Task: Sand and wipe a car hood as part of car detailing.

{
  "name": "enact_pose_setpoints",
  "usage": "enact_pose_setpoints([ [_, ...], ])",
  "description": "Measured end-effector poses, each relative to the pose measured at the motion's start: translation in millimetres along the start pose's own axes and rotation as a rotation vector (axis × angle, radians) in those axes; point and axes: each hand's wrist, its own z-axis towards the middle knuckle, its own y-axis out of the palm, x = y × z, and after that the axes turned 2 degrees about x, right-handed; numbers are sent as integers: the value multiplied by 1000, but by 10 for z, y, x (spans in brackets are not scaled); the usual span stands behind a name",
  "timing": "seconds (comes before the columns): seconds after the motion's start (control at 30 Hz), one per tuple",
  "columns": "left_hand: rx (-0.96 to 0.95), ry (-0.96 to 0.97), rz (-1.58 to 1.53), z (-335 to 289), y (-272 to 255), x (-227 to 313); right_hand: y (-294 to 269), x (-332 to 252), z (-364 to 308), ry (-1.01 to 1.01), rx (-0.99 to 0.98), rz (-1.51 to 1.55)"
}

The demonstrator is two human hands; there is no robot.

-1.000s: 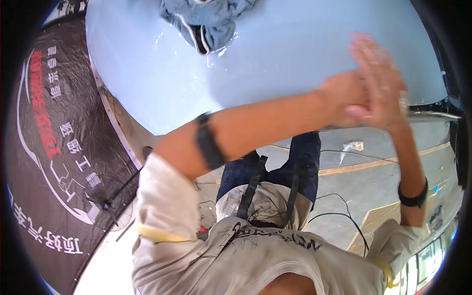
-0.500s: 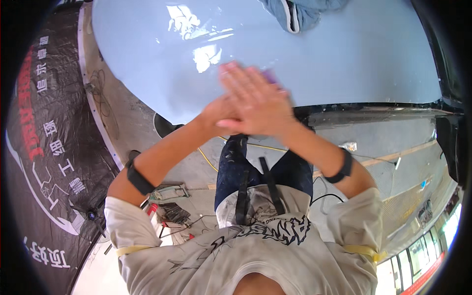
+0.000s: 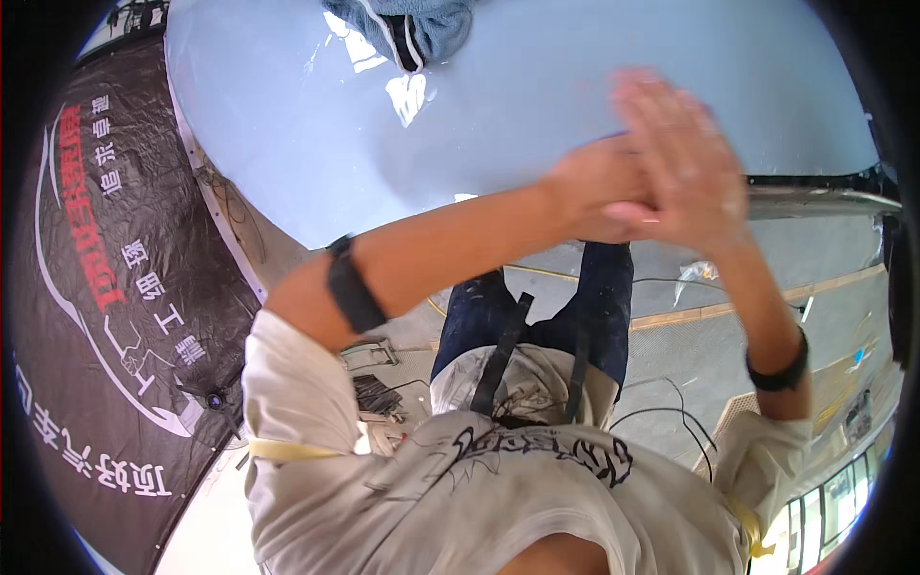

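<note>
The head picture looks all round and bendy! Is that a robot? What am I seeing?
No robot here, just a person's two bare hands. A camera worn on their head looks down, and its wide fisheye lens makes straight edges bend. The right hand lies over the left hand, fingers stretched out, at a shiny light-blue panel. A blue cloth lies crumpled on the panel, away from the hands. Is anything held? The hands cover whatever is beneath them, so I can't tell.

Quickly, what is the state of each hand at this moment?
Left hand: partly covered; open or closed cannot be told.
Right hand: open, laid over the left hand.
</note>
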Motion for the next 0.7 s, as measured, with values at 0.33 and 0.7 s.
enact_pose_setpoints([
  [0.33, 384, -34, -399, -38, 502, -97, 136, -164, 18, 50, -2, -67],
  [0.7, -188, -499, -599, -2202, -627, -91, 1169, -1994, 844, 68, 89, 155],
])
